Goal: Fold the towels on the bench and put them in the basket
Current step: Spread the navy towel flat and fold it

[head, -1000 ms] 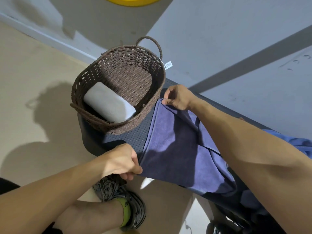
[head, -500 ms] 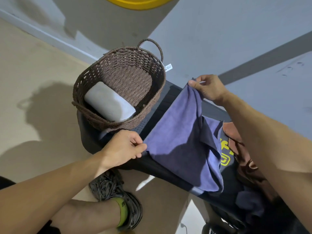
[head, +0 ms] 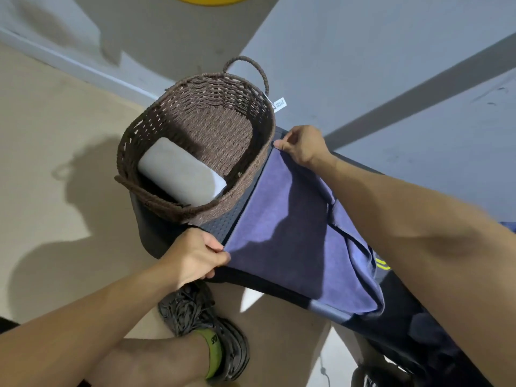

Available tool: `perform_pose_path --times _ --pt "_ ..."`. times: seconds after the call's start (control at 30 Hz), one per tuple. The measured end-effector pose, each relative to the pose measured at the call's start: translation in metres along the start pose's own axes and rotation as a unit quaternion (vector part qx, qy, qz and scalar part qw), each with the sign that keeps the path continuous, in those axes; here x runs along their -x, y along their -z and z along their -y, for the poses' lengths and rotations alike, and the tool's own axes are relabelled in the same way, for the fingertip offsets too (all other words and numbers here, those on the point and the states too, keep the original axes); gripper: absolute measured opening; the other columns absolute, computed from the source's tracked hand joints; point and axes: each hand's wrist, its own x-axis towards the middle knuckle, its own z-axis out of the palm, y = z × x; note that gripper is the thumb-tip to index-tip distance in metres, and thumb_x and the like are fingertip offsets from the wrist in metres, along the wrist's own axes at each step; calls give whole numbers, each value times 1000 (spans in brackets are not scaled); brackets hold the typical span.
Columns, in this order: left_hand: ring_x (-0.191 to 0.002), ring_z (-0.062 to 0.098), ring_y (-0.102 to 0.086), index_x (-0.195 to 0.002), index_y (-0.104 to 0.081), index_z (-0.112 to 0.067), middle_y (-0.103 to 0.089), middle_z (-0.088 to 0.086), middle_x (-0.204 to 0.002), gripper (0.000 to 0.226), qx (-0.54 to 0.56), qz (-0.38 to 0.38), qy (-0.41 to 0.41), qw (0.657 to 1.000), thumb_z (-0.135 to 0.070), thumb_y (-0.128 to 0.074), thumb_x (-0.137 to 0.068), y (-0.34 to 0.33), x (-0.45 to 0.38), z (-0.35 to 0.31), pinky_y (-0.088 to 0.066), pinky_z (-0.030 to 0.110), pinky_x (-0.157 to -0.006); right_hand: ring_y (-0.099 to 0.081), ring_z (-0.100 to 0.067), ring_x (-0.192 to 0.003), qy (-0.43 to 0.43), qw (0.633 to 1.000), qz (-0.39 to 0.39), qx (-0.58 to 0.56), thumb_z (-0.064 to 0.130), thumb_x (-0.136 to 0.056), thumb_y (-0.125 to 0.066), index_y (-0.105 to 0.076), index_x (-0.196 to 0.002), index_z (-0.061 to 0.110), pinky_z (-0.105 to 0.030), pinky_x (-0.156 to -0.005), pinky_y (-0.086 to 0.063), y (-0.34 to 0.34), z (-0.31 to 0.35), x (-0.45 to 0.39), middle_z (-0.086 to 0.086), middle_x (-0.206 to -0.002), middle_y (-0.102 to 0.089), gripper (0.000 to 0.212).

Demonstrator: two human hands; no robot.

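Towel point(head: 293, 233), purple, lies spread on the dark bench point(head: 223, 219) just beside the brown wicker basket point(head: 262, 152). I see left hand point(head: 195, 255) pinching its near corner, right hand point(head: 303, 145) pinching the far corner. Folded grey towel point(head: 181, 174) sits inside the basket.

Head view looks steeply down (close) over the bench point(head: 240, 210)

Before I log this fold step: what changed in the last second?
The right hand lifted its corner of the blue towel up off the bench, then laid it back down flat near the basket. The left hand kept pinching the near corner. Basket and grey towel stayed put.
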Motion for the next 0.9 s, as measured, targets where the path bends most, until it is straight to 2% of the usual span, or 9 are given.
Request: perform_pose_path --times 0.2,0.33,0.4,0.47,0.53,0.63,0.7,0.83,0.9 --pt "-41 17 -48 -70 -60 -2 -56 6 -52 35 -160 -5 -27 987 -33 -69 -85 -4 -5 -8 -43 28 -50 -63 -23 -89 17 999 22 44 32 -88 -69 -65 -108 12 -28 -80 -48 59 0 60 -4 -97 -69 28" --pt "-44 22 -45 -67 -45 -10 -54 11 -57 41 -158 32 6 987 -36 -61 -94 -6 -6 -18 -38 27 -48 -63 -23 -76 -39 984 72 157 37 -87 -68 -68 -83 17 -30 -65 -44 102 -27 152 -2 -79 -69 21" --pt "-44 23 -50 -68 -51 -7 -61 10 -60 42 -209 34 25 977 -37 -57 -96 -7 -10 -24 -40 24 -49 -56 -13 -54 -102 966 145 188 49 -87 -65 -61 -65 15 -25 -53 -37 106 -45 201 4 -57 -62 41" --pt "-47 24 -57 -68 -57 -3 -67 9 -63 44 -238 30 49 970 -36 -55 -97 -10 -13 -32 -42 24 -50 -51 -13 -41 -195 937 257 134 60 -86 -64 -55 -60 13 -21 -46 -37 95 -61 246 1 -51 -59 54" --pt "-47 25 -62 -67 -60 0 -66 7 -55 46 -248 26 59 967 -34 -55 -97 -14 -14 -36 -45 24 -49 -50 -17 -38 -247 917 297 98 64 -78 -71 -53 -62 15 -20 -45 -39 70 -75 282 -3 -52 -54 55" --pt "-50 28 -66 -65 -63 0 -71 14 -60 46 -283 7 57 957 -33 -55 -97 -21 -12 -40 -53 29 -50 -47 -19 -44 -243 954 161 69 49 -67 -85 -44 -66 16 -30 -52 -42 34 -91 315 0 -54 -49 53" --pt "-47 27 -66 -69 -62 2 -70 12 -60 43 -277 -6 62 959 -31 -56 -97 -22 -11 -41 -53 27 -45 -55 -21 -54 -229 971 72 -4 33 -67 -85 -51 -69 15 -33 -56 -49 22 -100 327 2 -64 -57 39" --pt "-43 20 -65 -76 -62 1 -65 6 -53 37 -260 -13 65 963 -29 -57 -97 -22 -8 -39 -50 25 -44 -67 -24 -70 -234 961 16 -144 12 -70 -82 -65 -78 17 -42 -70 -59 24 -114 338 -6 -79 -72 20" --pt "-45 19 -64 -79 -62 1 -65 7 -52 34 -239 -9 70 968 -27 -57 -97 -21 -5 -40 -48 25 -45 -64 -19 -68 -230 957 -20 -176 6 -72 -82 -65 -75 18 -35 -69 -57 31 -119 338 -4 -75 -71 21"
